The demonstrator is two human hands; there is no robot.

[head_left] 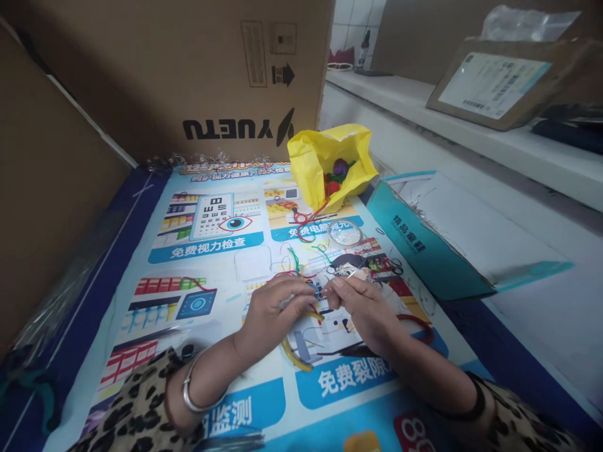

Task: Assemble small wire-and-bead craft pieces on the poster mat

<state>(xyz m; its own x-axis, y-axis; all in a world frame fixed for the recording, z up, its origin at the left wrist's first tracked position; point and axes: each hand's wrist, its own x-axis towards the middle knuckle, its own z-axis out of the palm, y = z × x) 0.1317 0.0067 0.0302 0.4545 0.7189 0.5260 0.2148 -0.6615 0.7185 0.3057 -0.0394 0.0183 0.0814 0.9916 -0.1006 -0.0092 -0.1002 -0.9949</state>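
Observation:
Both hands meet over the middle of a printed poster point(207, 339). My left hand point(277, 307) is closed in a pinch, with thin strands and a bit of yellow cord point(296, 358) beside its fingers. What it pinches is too small to name. Close by on the right, my right hand point(360, 304) pinches a thin, shiny needle-like piece point(357, 269) that points up and to the right. The two sets of fingertips nearly touch. Green and red cord ends lie just beyond the fingers. A round clear dish point(345, 233) sits farther back.
An open yellow bag point(306, 163) holds red, green and purple balls. To the right stands an open teal box point(414, 245). Large cardboard point(211, 69) rises behind and at left. Green-handled pliers point(32, 383) lie at lower left. A shelf point(400, 88) runs along the right.

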